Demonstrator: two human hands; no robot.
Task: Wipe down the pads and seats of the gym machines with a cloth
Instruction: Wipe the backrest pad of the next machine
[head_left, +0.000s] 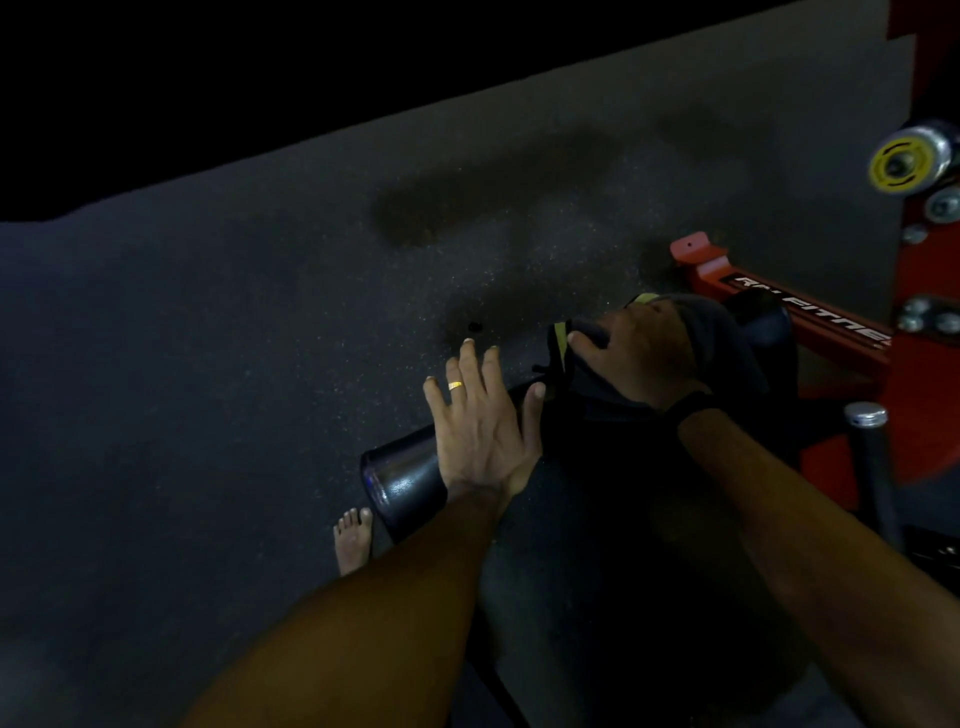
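My left hand (480, 431) lay flat on the roller pad (405, 480); my right hand (631, 358) bunched the limp cloth (722, 338), best gripped mid-fold.

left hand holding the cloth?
No, the left hand lies flat with straight fingers on the black roller pad, while the right hand presses the dark cloth further along the pad.

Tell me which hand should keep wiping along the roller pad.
Right. The right hand already grips the cloth on the roller pad; the left hand lies flat, steadying it.
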